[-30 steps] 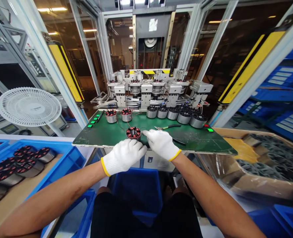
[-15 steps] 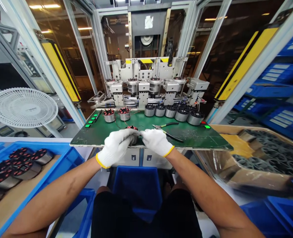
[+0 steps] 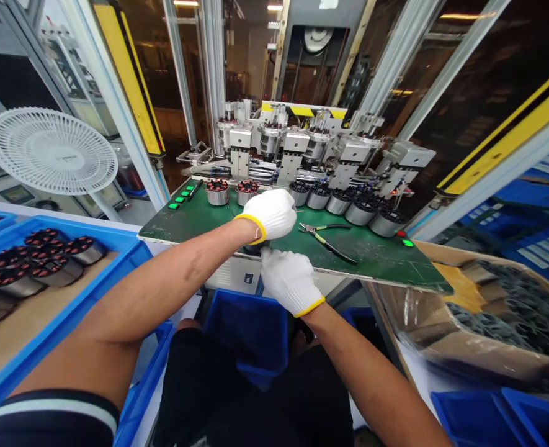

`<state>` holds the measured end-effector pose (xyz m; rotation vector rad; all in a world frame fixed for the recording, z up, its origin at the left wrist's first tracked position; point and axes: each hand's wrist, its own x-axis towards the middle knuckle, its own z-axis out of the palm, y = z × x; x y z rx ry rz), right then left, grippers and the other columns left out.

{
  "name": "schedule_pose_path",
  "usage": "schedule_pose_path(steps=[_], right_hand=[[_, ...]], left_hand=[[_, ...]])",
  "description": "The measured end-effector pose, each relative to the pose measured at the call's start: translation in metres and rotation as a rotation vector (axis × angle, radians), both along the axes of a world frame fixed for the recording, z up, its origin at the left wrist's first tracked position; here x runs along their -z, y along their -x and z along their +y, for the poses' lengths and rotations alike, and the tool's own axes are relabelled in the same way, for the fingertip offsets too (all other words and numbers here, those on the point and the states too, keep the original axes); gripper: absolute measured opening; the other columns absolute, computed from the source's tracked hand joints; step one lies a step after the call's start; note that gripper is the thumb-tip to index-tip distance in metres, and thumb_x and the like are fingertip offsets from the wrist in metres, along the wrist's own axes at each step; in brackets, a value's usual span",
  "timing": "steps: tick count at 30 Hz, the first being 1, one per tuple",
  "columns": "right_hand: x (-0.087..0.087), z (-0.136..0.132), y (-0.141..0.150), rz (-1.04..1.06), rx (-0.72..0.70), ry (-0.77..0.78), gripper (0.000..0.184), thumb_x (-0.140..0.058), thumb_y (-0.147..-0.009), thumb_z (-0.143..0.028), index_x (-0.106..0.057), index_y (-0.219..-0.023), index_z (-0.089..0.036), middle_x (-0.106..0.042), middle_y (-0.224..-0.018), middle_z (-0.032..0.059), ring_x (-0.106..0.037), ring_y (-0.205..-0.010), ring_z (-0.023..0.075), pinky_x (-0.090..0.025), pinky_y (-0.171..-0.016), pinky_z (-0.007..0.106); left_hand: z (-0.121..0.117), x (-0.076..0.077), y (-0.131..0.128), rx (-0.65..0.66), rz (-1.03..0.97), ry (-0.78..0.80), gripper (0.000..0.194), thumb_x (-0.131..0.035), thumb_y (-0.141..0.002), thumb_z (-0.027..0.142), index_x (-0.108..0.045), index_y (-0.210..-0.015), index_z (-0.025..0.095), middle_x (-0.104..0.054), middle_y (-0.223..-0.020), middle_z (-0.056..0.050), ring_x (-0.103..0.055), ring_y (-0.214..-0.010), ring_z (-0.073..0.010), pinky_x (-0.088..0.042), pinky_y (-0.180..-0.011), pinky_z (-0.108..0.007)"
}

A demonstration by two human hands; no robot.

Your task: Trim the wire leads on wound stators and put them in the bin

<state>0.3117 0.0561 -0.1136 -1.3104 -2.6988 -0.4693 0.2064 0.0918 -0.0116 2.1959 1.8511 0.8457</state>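
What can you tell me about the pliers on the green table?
The pliers have a silvery, metal-looking head and two long handles, green near the head and black toward the ends. They lie on the green tabletop, head toward the picture's left, handles spread apart. Neither the left hand nor the right hand touches them. The cutting edges are too small to make out.

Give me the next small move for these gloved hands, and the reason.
Probably draw the left hand toward the dark part near the front edge of the green table: the right hand is close beside that part, while the left hand is out beyond it, the left wrist hiding most of it from view.
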Motion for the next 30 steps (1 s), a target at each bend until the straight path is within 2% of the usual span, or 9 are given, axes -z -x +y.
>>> schedule_pose_path(steps=[2,6,11,16,20,22,25,27,30], right_hand=[[0.001,0.0,0.0,0.013,0.02,0.031,0.024,-0.035,-0.089,-0.019,-0.055,-0.101,-0.015,-0.063,-0.077,0.0124,-0.065,-0.071,0.0286,-0.046,-0.059,0.036],[-0.004,0.003,-0.008,0.065,-0.008,0.104,0.022,-0.041,-0.088,-0.028,-0.053,-0.104,-0.019,-0.065,-0.083,0.0094,-0.065,-0.076,0.0259,-0.046,-0.064,0.032],[-0.009,-0.004,-0.01,0.09,-0.027,0.118,0.022,-0.038,-0.09,-0.027,-0.053,-0.102,-0.018,-0.064,-0.085,0.0094,-0.064,-0.075,0.0237,-0.043,-0.063,0.03],[-0.009,-0.018,-0.004,0.111,-0.027,0.064,0.025,-0.032,-0.092,-0.021,-0.053,-0.104,-0.016,-0.062,-0.083,0.0109,-0.062,-0.072,0.0225,-0.04,-0.059,0.03],[-0.037,-0.016,-0.013,0.111,-0.112,0.04,0.033,-0.029,-0.096,-0.034,-0.057,-0.103,-0.017,-0.064,-0.083,0.0096,-0.062,-0.072,0.0211,-0.039,-0.061,0.029],[-0.058,-0.007,-0.02,0.171,-0.148,-0.043,0.041,-0.024,-0.097,-0.039,-0.053,-0.118,-0.021,-0.064,-0.099,0.0105,-0.062,-0.078,0.0199,-0.04,-0.064,0.028],[-0.081,0.013,-0.029,0.163,-0.161,-0.183,0.043,-0.022,-0.097,-0.029,-0.037,-0.137,-0.024,-0.054,-0.126,0.0132,-0.06,-0.09,0.0206,-0.04,-0.068,0.029],[-0.08,0.025,-0.034,0.036,-0.158,-0.187,0.04,-0.026,-0.094,-0.018,-0.047,-0.128,-0.022,-0.058,-0.117,0.0135,-0.06,-0.091,0.0227,-0.04,-0.068,0.03],[-0.061,0.028,-0.037,-0.097,-0.145,-0.065,0.027,-0.035,-0.087,-0.013,-0.059,-0.098,-0.018,-0.064,-0.089,0.0106,-0.061,-0.082,0.0241,-0.04,-0.067,0.032]], left_hand=[[-0.007,-0.001,0.006,0.023,0.054,0.042,0.022,-0.053,-0.074,0.016,-0.073,-0.084,0.019,-0.068,-0.077,-0.003,-0.064,-0.082,-0.0219,-0.048,-0.076,-0.033],[-0.035,0.01,0.034,0.049,0.168,-0.184,0.028,-0.056,-0.08,0.029,-0.067,-0.105,0.023,-0.066,-0.1,-0.003,-0.06,-0.093,-0.0222,-0.046,-0.08,-0.033],[-0.051,0.055,0.058,0.167,0.528,-0.299,0.025,-0.049,-0.088,0.029,-0.066,-0.104,0.023,-0.064,-0.096,-0.008,-0.058,-0.09,-0.023,-0.046,-0.078,-0.036],[-0.045,0.094,0.059,0.172,0.5,-0.574,0.031,-0.045,-0.089,0.024,-0.061,-0.114,0.017,-0.064,-0.102,-0.012,-0.055,-0.103,-0.0258,-0.045,-0.088,-0.041],[-0.042,0.1,0.057,0.199,0.44,-0.658,0.033,-0.044,-0.086,0.023,-0.061,-0.114,0.016,-0.064,-0.102,-0.013,-0.056,-0.103,-0.027,-0.047,-0.087,-0.044],[-0.042,0.101,0.057,0.19,0.412,-0.682,0.032,-0.045,-0.085,0.023,-0.062,-0.112,0.016,-0.064,-0.102,-0.013,-0.056,-0.103,-0.0271,-0.048,-0.087,-0.045],[-0.042,0.101,0.056,0.156,0.406,-0.689,0.028,-0.048,-0.087,0.022,-0.063,-0.11,0.017,-0.066,-0.1,-0.011,-0.058,-0.101,-0.0254,-0.048,-0.088,-0.042],[-0.04,0.101,0.058,0.152,0.387,-0.684,0.027,-0.049,-0.087,0.023,-0.063,-0.11,0.017,-0.067,-0.1,-0.01,-0.059,-0.1,-0.0243,-0.048,-0.087,-0.04],[-0.037,0.095,0.059,0.156,0.313,-0.631,0.024,-0.052,-0.088,0.026,-0.066,-0.106,0.019,-0.069,-0.099,-0.009,-0.061,-0.095,-0.0213,-0.049,-0.082,-0.036]])
